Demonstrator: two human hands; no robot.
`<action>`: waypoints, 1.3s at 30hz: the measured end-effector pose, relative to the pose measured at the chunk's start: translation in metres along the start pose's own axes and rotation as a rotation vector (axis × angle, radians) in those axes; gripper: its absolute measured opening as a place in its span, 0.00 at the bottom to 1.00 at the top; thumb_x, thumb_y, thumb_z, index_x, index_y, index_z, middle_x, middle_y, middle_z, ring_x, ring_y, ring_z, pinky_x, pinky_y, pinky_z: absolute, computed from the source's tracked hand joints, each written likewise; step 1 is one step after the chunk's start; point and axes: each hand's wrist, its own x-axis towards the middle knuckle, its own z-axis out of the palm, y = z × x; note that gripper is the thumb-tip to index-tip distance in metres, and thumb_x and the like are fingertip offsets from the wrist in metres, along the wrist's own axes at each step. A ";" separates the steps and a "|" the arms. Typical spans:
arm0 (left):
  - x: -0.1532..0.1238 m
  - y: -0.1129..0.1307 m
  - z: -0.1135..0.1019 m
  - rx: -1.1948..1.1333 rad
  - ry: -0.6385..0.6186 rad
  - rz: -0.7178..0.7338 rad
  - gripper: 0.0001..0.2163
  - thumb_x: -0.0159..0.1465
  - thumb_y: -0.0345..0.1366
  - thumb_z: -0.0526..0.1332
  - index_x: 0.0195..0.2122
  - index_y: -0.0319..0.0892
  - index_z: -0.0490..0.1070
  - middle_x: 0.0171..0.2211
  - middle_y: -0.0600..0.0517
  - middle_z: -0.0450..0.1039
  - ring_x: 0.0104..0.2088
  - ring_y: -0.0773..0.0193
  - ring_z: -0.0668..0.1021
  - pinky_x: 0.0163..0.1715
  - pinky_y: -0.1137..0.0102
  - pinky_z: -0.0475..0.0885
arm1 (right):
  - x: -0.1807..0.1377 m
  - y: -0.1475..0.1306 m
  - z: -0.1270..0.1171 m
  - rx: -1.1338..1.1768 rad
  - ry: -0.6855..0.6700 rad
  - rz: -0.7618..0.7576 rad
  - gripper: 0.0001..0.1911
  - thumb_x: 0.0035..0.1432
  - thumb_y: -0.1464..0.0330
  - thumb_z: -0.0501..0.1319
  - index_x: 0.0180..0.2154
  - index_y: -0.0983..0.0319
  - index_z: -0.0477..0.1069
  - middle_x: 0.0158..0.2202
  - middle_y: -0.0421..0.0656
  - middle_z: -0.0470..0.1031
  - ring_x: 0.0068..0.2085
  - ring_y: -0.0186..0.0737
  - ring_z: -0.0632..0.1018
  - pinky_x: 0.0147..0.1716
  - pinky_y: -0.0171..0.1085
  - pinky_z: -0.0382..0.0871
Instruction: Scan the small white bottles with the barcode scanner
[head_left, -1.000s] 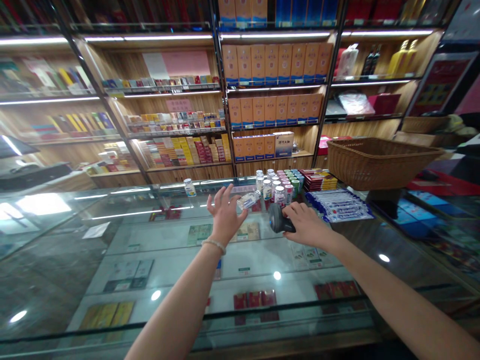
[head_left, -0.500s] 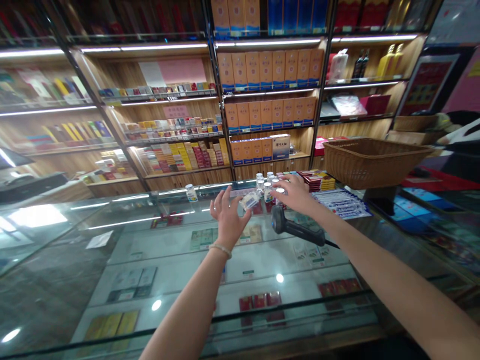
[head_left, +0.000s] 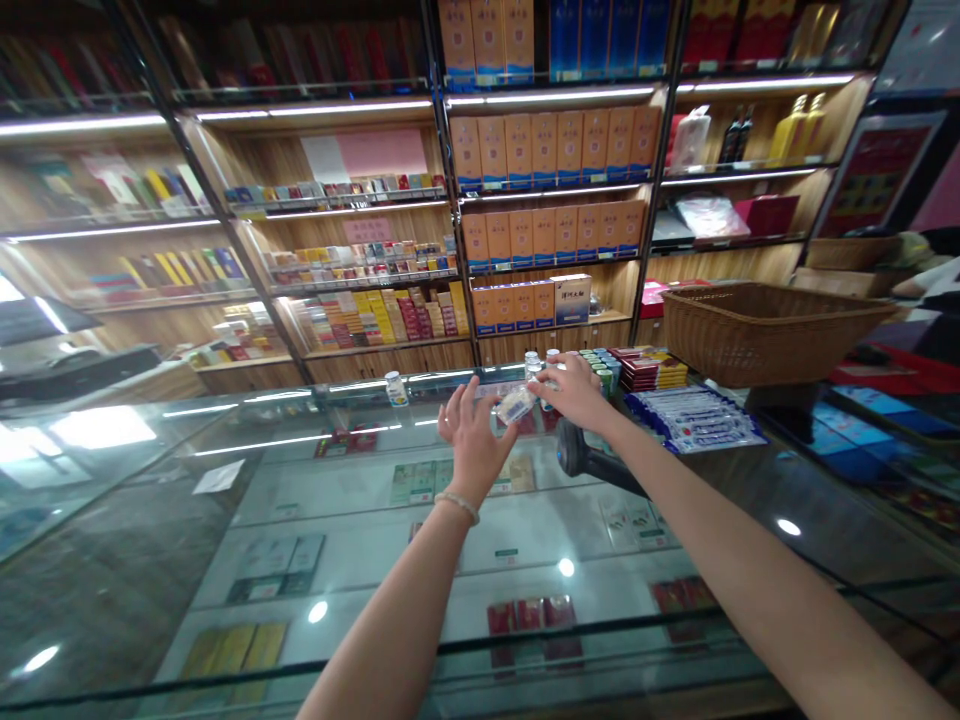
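Note:
My left hand is raised over the glass counter and pinches a small clear bottle between thumb and fingers, the other fingers spread. My right hand reaches over a cluster of small white-capped bottles at the back of the counter, fingers curled down onto them; what they grip is hidden. A black barcode scanner lies on the glass under my right forearm, not held.
A lone small bottle stands left of the cluster. Green and red packs and blue-white packets lie to the right, beside a wicker basket. Shelves of boxed goods fill the wall behind.
My right hand let go of the scanner, which now lies on the glass, and reached forward to the bottle cluster. My left hand kept holding the small bottle.

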 end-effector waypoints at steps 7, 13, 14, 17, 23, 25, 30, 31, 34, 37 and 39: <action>0.002 0.002 0.001 -0.027 -0.158 -0.075 0.31 0.57 0.49 0.72 0.61 0.50 0.70 0.72 0.41 0.56 0.71 0.40 0.58 0.69 0.43 0.53 | -0.016 0.008 -0.013 -0.015 0.040 -0.196 0.17 0.65 0.52 0.60 0.46 0.53 0.80 0.65 0.47 0.62 0.69 0.57 0.56 0.67 0.58 0.47; 0.005 -0.002 -0.006 -0.025 -0.279 -0.056 0.21 0.59 0.51 0.71 0.52 0.53 0.80 0.73 0.45 0.55 0.72 0.38 0.55 0.69 0.40 0.52 | -0.021 0.006 -0.018 -0.050 -0.066 -0.289 0.15 0.66 0.55 0.61 0.49 0.50 0.79 0.67 0.46 0.59 0.71 0.55 0.52 0.68 0.57 0.46; 0.005 -0.002 -0.006 -0.026 -0.306 -0.037 0.19 0.58 0.50 0.71 0.50 0.54 0.80 0.73 0.46 0.55 0.72 0.38 0.55 0.68 0.39 0.52 | -0.021 0.006 -0.018 -0.051 -0.075 -0.299 0.15 0.66 0.55 0.62 0.50 0.49 0.79 0.67 0.45 0.59 0.71 0.55 0.52 0.68 0.57 0.47; 0.003 -0.002 -0.006 -0.021 -0.355 0.012 0.15 0.57 0.47 0.72 0.45 0.53 0.82 0.72 0.47 0.57 0.72 0.39 0.55 0.69 0.37 0.50 | -0.021 0.008 -0.016 -0.064 -0.101 -0.324 0.15 0.66 0.55 0.62 0.51 0.48 0.78 0.66 0.46 0.60 0.71 0.55 0.53 0.67 0.58 0.49; 0.001 0.001 -0.006 -0.011 -0.262 0.032 0.13 0.57 0.44 0.72 0.42 0.50 0.80 0.71 0.49 0.60 0.72 0.41 0.57 0.69 0.39 0.49 | -0.024 0.005 -0.009 -0.074 -0.025 -0.321 0.17 0.67 0.57 0.60 0.56 0.48 0.76 0.66 0.47 0.61 0.69 0.54 0.56 0.66 0.57 0.51; 0.002 0.003 -0.007 -0.014 -0.225 0.012 0.12 0.56 0.42 0.72 0.41 0.49 0.78 0.71 0.49 0.61 0.71 0.42 0.58 0.69 0.40 0.51 | -0.026 0.000 -0.005 -0.069 0.071 -0.272 0.19 0.66 0.57 0.61 0.57 0.49 0.75 0.65 0.48 0.61 0.68 0.54 0.58 0.65 0.57 0.52; 0.003 0.009 -0.009 -0.013 -0.146 -0.047 0.12 0.54 0.39 0.73 0.37 0.46 0.74 0.69 0.46 0.64 0.71 0.44 0.60 0.69 0.44 0.53 | -0.030 -0.009 0.001 -0.042 0.242 -0.166 0.14 0.64 0.57 0.63 0.46 0.54 0.79 0.64 0.50 0.64 0.66 0.57 0.61 0.64 0.58 0.52; 0.002 0.010 -0.009 -0.011 -0.141 -0.055 0.13 0.54 0.40 0.73 0.37 0.46 0.74 0.69 0.46 0.64 0.71 0.44 0.60 0.69 0.43 0.53 | -0.031 -0.010 0.002 -0.035 0.244 -0.164 0.12 0.64 0.57 0.62 0.44 0.54 0.80 0.64 0.49 0.64 0.66 0.57 0.61 0.63 0.57 0.52; -0.001 0.012 -0.006 0.007 -0.146 -0.079 0.13 0.54 0.42 0.74 0.35 0.47 0.72 0.68 0.45 0.64 0.70 0.42 0.60 0.69 0.41 0.51 | -0.032 -0.011 0.004 -0.031 0.225 -0.182 0.11 0.65 0.58 0.62 0.43 0.53 0.81 0.64 0.48 0.65 0.66 0.56 0.61 0.63 0.57 0.52; -0.005 0.014 -0.004 0.028 -0.153 -0.089 0.14 0.53 0.42 0.75 0.34 0.46 0.71 0.68 0.44 0.65 0.70 0.41 0.60 0.69 0.40 0.50 | -0.034 -0.010 0.006 -0.049 0.215 -0.202 0.11 0.65 0.60 0.61 0.44 0.51 0.81 0.63 0.47 0.66 0.67 0.55 0.60 0.64 0.57 0.51; -0.006 0.015 -0.004 0.036 -0.159 -0.091 0.14 0.54 0.42 0.74 0.34 0.46 0.71 0.68 0.44 0.64 0.70 0.41 0.60 0.69 0.40 0.49 | -0.035 -0.010 0.007 -0.065 0.206 -0.209 0.11 0.65 0.60 0.61 0.44 0.50 0.81 0.63 0.46 0.66 0.67 0.55 0.59 0.64 0.57 0.50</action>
